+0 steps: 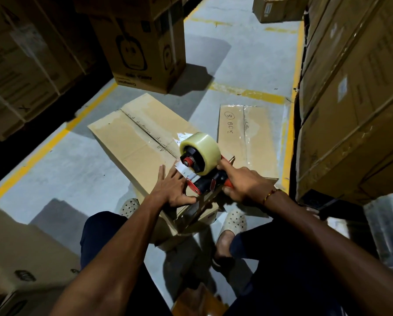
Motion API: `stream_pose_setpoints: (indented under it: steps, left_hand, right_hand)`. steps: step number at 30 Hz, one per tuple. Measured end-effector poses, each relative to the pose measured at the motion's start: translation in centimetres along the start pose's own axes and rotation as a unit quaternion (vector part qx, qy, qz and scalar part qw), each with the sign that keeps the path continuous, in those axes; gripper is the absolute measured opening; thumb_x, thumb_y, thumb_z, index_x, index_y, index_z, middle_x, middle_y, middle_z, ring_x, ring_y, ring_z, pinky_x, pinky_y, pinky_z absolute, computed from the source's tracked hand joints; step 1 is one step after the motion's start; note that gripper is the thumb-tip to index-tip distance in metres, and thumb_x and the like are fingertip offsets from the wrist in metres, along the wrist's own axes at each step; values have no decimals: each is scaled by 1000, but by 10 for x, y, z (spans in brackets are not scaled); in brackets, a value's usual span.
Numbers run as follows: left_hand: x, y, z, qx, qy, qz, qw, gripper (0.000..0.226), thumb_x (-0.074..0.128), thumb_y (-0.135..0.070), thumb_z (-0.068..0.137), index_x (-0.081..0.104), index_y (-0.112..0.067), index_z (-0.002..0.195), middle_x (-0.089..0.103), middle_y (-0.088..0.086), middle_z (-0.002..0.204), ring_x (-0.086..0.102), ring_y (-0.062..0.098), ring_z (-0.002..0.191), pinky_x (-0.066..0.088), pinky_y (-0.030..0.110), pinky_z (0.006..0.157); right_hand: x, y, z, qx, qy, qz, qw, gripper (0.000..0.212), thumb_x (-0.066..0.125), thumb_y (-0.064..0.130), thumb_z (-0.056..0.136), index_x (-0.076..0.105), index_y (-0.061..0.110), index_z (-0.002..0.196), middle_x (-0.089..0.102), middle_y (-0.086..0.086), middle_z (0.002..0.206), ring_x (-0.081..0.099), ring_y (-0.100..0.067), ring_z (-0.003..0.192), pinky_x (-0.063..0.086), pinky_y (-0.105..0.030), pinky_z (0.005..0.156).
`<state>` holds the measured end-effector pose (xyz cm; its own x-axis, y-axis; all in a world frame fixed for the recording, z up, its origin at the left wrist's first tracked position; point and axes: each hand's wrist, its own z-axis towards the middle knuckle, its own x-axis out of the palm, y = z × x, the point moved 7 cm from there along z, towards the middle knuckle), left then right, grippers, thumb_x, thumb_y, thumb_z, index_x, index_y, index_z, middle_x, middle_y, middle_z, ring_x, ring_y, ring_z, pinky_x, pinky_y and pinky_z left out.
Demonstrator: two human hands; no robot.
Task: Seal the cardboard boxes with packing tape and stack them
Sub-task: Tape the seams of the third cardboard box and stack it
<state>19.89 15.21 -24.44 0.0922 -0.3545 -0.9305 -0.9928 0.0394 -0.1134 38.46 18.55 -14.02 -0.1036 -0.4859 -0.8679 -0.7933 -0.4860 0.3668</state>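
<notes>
The right hand (243, 185), at centre right of the frame, is closed around the red handle of the tape gun (201, 166), index finger extended along the frame. The left hand (175, 190), just left of centre, lies open and flat on the near end of the box (136, 142); fingers spread, thumb tucked at the near edge, nothing gripped. The gun's front plate sits at that same near edge, touching the left fingers. Its roll (202, 149) of clear tape stands uppermost.

The box lies on the floor at frame centre, flaps closed, with the centre seam running toward the upper left. The seam appears untaped along most of its length. A shoe (129, 206) shows on each side of the near end.

Step in hand, by judgement: anchoring the tape end at the near edge before the seam pass. The next move calls for firm left-hand pressure on the tape start, then a straight run of the gun along the seam to the far edge. The flaps must stay level. Drift off the seam is the main risk.

A second box (248, 137), centre right, carries glossy tape and handwriting: a circled "8" and, apparently, "BCX". A printed carton (145, 49) at upper centre shows an appliance outline and inverted lettering, possibly "Crompton". The label beside the roll is unreadable. Stacked cartons (350, 99) fill the right edge.
</notes>
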Motion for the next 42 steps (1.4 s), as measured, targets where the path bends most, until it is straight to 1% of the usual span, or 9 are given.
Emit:
stream_pose_setpoints:
  steps: [4,10,18,23,26,31,36,39,42]
  left_hand:
    - [5,3,3,2,9,24,1000,113,13,-86,61,25,-30,159,18,10,166,-1,24,154,-13,65,117]
    - [10,5,5,-8,20,40,999,131,0,-104,53,21,-31,160,14,7,168,-4,26,155,-15,67,116]
    - [7,1,2,-15,9,34,999,111,13,-87,62,17,-34,160,16,6,167,-2,24,155,-13,65,117]
    - [12,4,8,-11,-9,21,1000,104,19,-87,67,9,-42,160,1,2,170,-19,20,153,-16,64,117]
    - [15,3,9,-13,-7,28,1000,104,16,-88,66,15,-41,159,-2,3,170,-28,19,150,-17,66,114]
    - [20,-2,11,4,-13,58,998,108,0,-91,66,24,-40,158,-3,12,169,-28,34,149,-15,76,107]
    - [14,-10,8,25,-11,56,998,132,-30,-95,47,13,-40,159,-5,13,168,-24,37,150,-17,76,108]
    - [12,-12,7,25,-7,56,998,128,-25,-97,50,11,-41,159,-2,12,169,-21,36,152,-16,76,110]
    - [16,-9,11,13,-8,61,998,108,-3,-91,66,18,-40,159,-3,12,169,-25,33,151,-10,75,111]
  right_hand:
    - [-2,3,0,-4,1,1,1000,60,60,24,95,25,33,142,60,-12,94,53,-33,81,51,-41,81]
    - [-6,9,1,-12,7,5,1000,55,60,21,94,28,30,138,61,-11,89,58,-36,82,52,-44,81]
    - [-8,15,1,9,32,-30,999,53,59,12,93,27,32,130,46,-5,81,49,-34,81,40,-39,73]
    - [-10,8,-3,11,27,-50,998,54,62,17,89,28,28,130,42,-5,75,48,-35,80,47,-43,74]
    - [-7,5,-9,8,13,-47,999,54,62,18,88,28,30,128,54,-12,84,53,-36,80,51,-45,76]
    - [-8,5,-12,3,5,-32,999,56,61,19,89,26,32,130,57,-14,90,53,-36,80,52,-47,80]
    - [-11,5,-14,-4,2,-32,999,54,61,18,92,31,27,136,58,-14,89,51,-35,77,44,-41,71]
    - [-8,5,-13,-8,3,-29,1000,56,62,17,90,30,28,135,59,-13,88,54,-35,78,46,-41,71]
    - [-8,4,-14,-6,2,-24,1000,56,62,16,89,29,29,132,55,-10,80,54,-35,77,50,-44,72]
